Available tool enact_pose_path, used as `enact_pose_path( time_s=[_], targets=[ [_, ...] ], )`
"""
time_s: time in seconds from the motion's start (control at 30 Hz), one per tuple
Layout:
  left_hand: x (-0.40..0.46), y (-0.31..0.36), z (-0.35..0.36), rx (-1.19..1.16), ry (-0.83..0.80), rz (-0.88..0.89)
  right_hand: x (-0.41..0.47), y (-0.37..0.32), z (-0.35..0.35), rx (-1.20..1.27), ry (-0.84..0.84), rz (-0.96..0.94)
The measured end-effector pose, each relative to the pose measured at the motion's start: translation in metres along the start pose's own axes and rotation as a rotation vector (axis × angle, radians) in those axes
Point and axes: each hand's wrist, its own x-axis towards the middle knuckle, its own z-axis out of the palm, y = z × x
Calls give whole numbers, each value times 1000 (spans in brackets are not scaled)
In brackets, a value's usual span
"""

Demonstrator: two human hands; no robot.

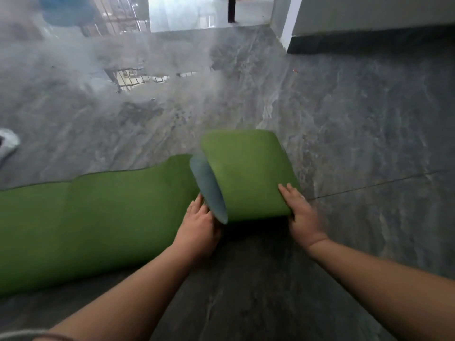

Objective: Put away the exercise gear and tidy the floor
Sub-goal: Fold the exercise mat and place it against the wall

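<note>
Head view, looking down at my two hands on a green exercise mat [103, 217] spread over a polished grey stone floor [344, 119]. No container appears in view; the mat is the only piece of gear I can identify.

The mat's right end is folded or rolled over into a thick, rounded-cornered flap [246, 173], green on its outer face and matte, almost felt-like in texture. At the fold's left edge a blue-grey underside [209, 190] shows as a narrow, curved lens shape. The rest of the mat lies flat and runs off to the left edge of the view, its far border wavy rather than straight.

My left hand [199, 227] is pressed against the near left side of the fold, fingers extended along the blue-grey edge; whether it grips or merely pushes, I cannot tell. My right hand [301, 212] rests open and flat on the near right corner of the flap, fingers spread on the green surface, not clenched.

The floor is glossy, veined like marble, and mirrors a barred window [138, 77] at far centre. A thin grout line [369, 185] crosses at right. A white wall with a dark skirting [369, 38] stands far right. A pale, blurred object [8, 142] lies at the left edge; its identity is unclear.
</note>
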Motion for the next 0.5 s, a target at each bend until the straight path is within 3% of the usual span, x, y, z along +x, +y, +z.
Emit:
enact_pose_path(
  time_s=[0.1,0.2,0.4,0.5],
  targets=[
    [-26,-13,3,-113,-44,-26,-3,-7,20,-254,-122,6],
    [-49,-21,0,-401,-7,-145,-7,-13,37,-490,-194,2],
    [-54,-18,-2,-1342,92,-576,-13,-31,58,-701,-342,-18],
    [-42,-11,-1,-1377,94,-692,-10,-46,70,-726,-372,-121]
  ],
)
